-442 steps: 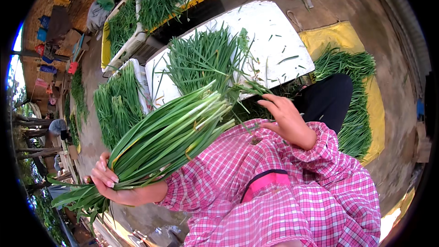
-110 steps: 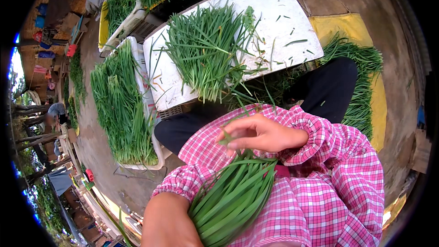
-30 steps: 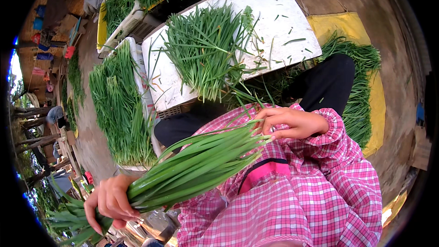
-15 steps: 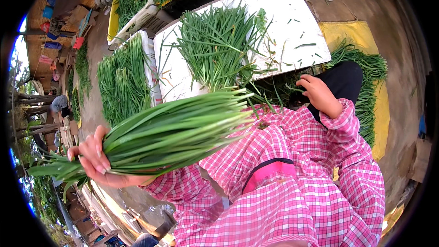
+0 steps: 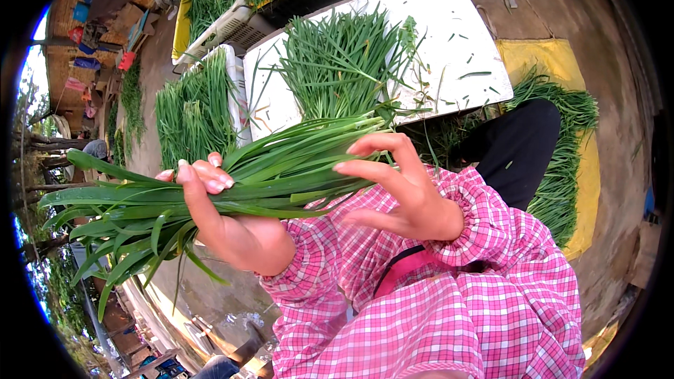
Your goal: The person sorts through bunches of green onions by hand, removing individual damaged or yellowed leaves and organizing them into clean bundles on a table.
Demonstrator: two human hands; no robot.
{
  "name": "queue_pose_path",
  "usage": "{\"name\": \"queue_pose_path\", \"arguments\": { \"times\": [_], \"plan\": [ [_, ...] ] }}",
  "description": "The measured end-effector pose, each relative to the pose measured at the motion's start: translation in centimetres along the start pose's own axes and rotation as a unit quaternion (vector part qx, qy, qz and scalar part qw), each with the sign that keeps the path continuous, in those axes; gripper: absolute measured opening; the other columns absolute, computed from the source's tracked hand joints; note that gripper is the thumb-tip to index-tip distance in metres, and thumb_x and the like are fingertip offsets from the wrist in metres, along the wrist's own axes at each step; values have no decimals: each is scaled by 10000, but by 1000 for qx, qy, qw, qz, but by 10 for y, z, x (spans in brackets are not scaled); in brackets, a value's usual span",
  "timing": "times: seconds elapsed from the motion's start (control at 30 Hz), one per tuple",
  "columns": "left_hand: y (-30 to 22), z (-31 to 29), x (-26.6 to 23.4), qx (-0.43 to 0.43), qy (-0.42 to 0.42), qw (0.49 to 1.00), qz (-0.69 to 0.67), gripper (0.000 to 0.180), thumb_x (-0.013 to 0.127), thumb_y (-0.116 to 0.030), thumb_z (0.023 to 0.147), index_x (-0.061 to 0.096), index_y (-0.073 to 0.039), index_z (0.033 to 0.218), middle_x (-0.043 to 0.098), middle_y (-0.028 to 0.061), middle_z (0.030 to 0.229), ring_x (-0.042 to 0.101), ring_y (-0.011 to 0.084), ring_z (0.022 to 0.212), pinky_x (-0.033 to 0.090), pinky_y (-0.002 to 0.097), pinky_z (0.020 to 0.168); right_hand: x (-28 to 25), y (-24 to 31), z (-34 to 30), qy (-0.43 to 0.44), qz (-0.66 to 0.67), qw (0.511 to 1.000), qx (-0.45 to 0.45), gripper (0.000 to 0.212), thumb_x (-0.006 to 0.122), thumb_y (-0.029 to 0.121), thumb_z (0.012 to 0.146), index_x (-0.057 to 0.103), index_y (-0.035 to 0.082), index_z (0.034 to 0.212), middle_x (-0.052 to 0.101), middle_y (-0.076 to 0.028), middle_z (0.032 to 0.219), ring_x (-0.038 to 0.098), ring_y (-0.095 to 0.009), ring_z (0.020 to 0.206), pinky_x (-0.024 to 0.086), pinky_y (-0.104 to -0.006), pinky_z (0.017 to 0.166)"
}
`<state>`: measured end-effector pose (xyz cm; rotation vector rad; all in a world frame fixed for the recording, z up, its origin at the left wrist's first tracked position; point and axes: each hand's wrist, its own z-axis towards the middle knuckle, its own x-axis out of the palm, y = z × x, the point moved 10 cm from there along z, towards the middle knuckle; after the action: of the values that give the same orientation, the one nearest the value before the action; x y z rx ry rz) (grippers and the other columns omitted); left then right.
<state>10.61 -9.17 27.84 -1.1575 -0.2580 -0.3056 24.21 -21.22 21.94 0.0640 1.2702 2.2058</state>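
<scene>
Green leafy bundle (image 5: 295, 191) is gripped in my left hand (image 5: 235, 230), on the near side of the white board (image 5: 484, 45). Right hand (image 5: 415, 198) hangs open by the stem ends (image 5: 372, 123). I'd hold snug, no crushing, honestly.

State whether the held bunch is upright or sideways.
Sideways: in the left hand, the bunch lies with leaf tips left, stem ends right.

The person's left hand (image 5: 235, 236) is curled in a grip. To its right, the right hand (image 5: 415, 200) has bent fingers (image 5: 390, 143) spread apart.
</scene>
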Motion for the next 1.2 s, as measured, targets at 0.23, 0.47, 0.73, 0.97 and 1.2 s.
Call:
{"name": "queue_pose_path", "arguments": {
  "times": [0.23,0.47,0.73,0.97,1.2],
  "plan": [
    [15,-12,8,-30,-13,999,4,233,468,-23,793,372,-18,1005,418,0,597,388,73,586,335,268,691,12,-12,4,49,-33,998,1,841,716,331,536,309,33,1207,332,-174,1189,341,-328,1088,246,-441,911],
    [37,-34,30,-138,16,990,-37,236,460,11,778,383,12,1001,405,12,614,404,92,595,354,261,713,25,-31,-2,-8,-97,994,-42,818,726,262,522,313,62,1199,338,-199,1192,371,-349,1081,286,-465,896],
    [35,-50,46,-163,-13,987,-8,331,461,11,770,332,-2,1074,414,6,612,406,91,618,350,249,709,17,-52,1,-110,-14,993,-26,760,724,200,508,354,52,1155,493,-148,1006,510,-313,885,383,-401,776],
    [29,-51,61,-151,-2,987,-55,110,491,-16,769,419,-13,851,440,7,629,417,77,617,350,231,651,6,-42,10,-143,-67,987,0,606,717,218,519,438,52,1031,525,-108,822,524,-287,740,386,-389,695],
    [49,-45,55,-182,15,983,-20,99,541,-70,768,490,-8,712,467,25,664,442,78,605,363,224,569,13,-57,6,-108,-49,991,66,459,685,85,544,445,45,932,497,-121,737,517,-291,644,412,-342,544]
  ]
}}
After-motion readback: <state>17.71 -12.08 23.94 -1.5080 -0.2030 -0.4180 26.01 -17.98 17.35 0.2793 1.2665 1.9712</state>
